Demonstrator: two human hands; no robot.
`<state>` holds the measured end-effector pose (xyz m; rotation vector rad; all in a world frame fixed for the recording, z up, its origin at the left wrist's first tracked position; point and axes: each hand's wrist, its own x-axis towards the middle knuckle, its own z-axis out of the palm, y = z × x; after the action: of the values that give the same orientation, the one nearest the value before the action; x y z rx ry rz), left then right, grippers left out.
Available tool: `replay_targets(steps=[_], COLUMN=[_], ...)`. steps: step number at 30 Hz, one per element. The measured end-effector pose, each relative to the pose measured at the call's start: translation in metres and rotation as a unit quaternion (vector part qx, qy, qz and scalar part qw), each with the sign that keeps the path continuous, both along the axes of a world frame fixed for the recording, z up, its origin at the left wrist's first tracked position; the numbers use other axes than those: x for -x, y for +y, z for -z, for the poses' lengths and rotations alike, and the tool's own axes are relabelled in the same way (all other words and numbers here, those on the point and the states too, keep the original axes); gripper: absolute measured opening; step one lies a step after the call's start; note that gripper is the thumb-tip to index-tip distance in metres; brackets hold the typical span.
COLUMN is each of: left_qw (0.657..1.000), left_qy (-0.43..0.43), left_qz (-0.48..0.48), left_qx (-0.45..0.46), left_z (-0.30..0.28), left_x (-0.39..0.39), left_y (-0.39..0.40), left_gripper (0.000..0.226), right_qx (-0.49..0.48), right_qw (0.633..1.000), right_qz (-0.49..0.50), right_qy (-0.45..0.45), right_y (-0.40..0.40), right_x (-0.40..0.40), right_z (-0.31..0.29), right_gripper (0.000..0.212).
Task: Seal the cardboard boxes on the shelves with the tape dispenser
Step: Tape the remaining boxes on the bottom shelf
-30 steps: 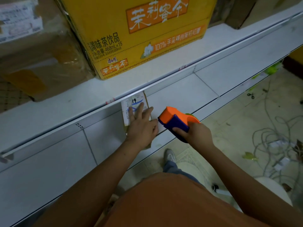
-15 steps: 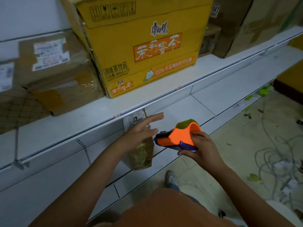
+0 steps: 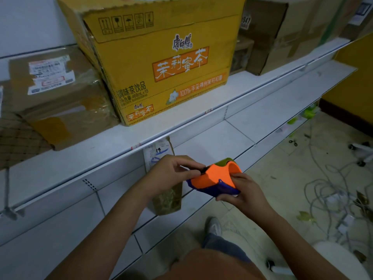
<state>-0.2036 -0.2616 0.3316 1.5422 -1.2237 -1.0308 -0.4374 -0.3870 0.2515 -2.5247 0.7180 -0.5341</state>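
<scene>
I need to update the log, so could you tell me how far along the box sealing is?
Done: the brown box on the left already carries tape. In hand: the right hand holds the tape dispenser while the left hand pinches its front end. Left: the yellow box shows no fresh tape.

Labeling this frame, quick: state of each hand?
Left hand: pinching the front end of the tape dispenser.
Right hand: gripping the tape dispenser's body.
</scene>
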Motion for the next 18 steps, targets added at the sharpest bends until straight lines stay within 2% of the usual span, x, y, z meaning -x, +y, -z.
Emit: replay_targets(steps=[2,6,8,11,16,18], left_qw=[1.0,0.996,0.995,0.996,0.987,0.984], left_qy=[-0.011,-0.088,-0.097,-0.075,-0.067,-0.094], left_qz=[0.005,-0.001,-0.001,-0.05,-0.14,-0.139], left_qx=[-0.006,-0.012,-0.023,-0.025,-0.042,-0.061], left_z=[-0.002,-0.003,-0.001,0.004,0.017,0.021], left_x=[0.003,0.014,0.018,0.021,0.031,0.037], left_y=[-0.006,-0.02,-0.027,-0.045,-0.077,-0.089], left_gripper=[0.025,0.031,0.033,0.02,0.013,0.014], right_qx=[-0.018,-0.041,-0.06,-0.105,-0.114,-0.145], right_qw=[1.0,0.999,0.998,0.994,0.991,0.986], right_qz=[0.002,-0.001,-0.001,-0.004,-0.024,-0.027], right_qy=[-0.014,-0.027,-0.027,-0.027,0.063,0.078], right_y=[0.001,-0.004,-0.008,-0.024,-0.055,-0.069], right_x=[0.004,0.008,0.008,0.009,0.017,0.023], right_z=[0.0,-0.004,-0.003,-0.003,0.0,0.003], right_gripper=[0.071,0.066,0.06,0.047,0.045,0.057])
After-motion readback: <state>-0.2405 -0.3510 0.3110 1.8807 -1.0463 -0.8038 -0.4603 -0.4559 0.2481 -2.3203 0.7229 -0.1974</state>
